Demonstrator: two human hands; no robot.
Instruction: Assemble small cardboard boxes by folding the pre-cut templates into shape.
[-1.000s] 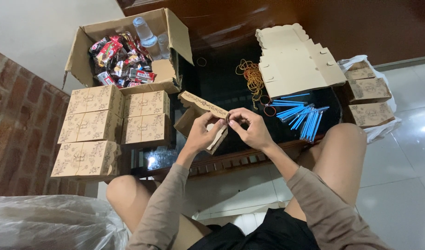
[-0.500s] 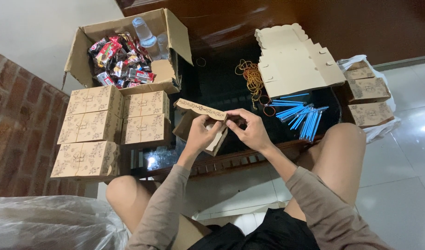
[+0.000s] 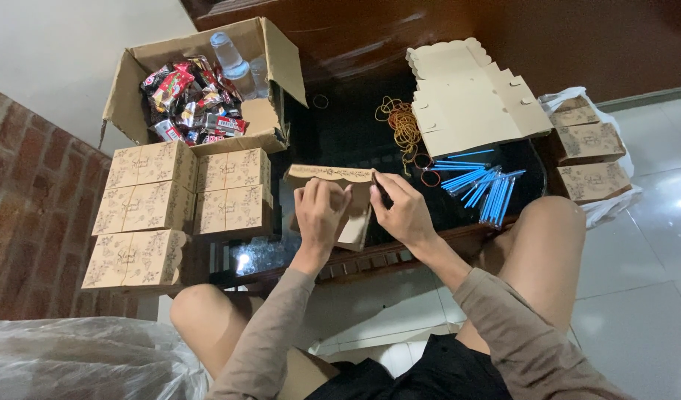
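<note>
— What do we hold?
— Our left hand (image 3: 320,211) and right hand (image 3: 404,211) clamp one small printed cardboard box (image 3: 333,178), half-folded, over the dark table (image 3: 340,141).
— Around it?
— Finished boxes (image 3: 179,196) at nine o'clock, blue straws (image 3: 481,189) at three.

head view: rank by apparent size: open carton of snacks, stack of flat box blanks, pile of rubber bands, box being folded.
1. open carton
2. flat box blanks; nearly as large, so the order is unsure
3. box being folded, partly hidden by both hands
4. rubber bands
</note>
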